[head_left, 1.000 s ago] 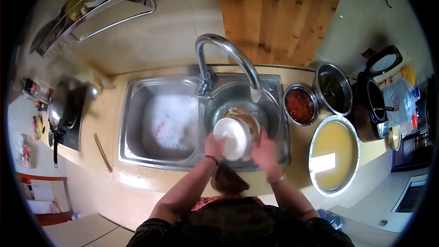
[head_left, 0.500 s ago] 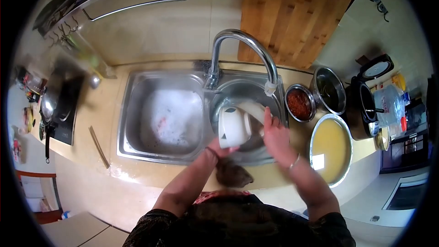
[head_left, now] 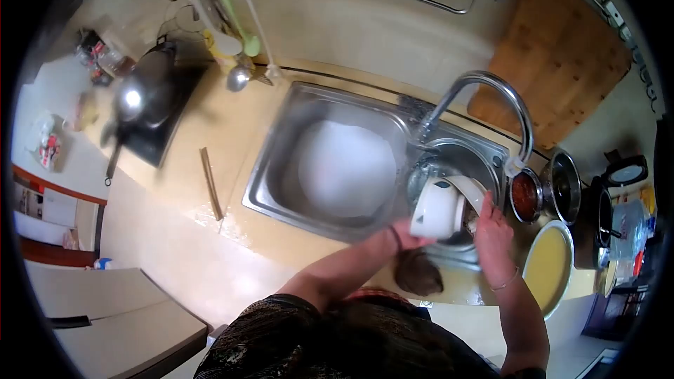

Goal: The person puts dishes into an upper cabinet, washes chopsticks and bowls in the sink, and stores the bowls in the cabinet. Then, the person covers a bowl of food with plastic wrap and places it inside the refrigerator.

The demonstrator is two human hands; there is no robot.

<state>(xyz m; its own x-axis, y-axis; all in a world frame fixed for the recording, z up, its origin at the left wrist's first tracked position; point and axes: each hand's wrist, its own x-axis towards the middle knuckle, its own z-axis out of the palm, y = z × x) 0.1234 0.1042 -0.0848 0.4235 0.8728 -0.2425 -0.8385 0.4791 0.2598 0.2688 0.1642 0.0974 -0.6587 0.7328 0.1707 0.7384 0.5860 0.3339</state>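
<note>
A white bowl (head_left: 437, 212) is tilted on its side over the right sink basin (head_left: 449, 149). My left hand (head_left: 414, 233) is wrapped round its lower edge. Beside it my right hand (head_left: 493, 235) grips a second pale bowl (head_left: 469, 191) by its rim, fingers pointing up. Something brownish shows between the bowls, too small to make out. The chrome faucet (head_left: 502, 83) arches above the right basin. White foam (head_left: 347, 168) lies in the left basin.
Chopsticks (head_left: 210, 184) lie left of the sink. A pan (head_left: 144, 102) stands on the stove at far left. To the right are a bowl of red sauce (head_left: 524, 196), a metal pot (head_left: 563, 186) and a basin of yellow liquid (head_left: 549, 267). A cutting board (head_left: 554, 56) leans behind.
The view has swung left, so the sink appears farther right. Earlier the white bowl showed its opening; now its side is turned up, with the second bowl apart from it in my right hand.
</note>
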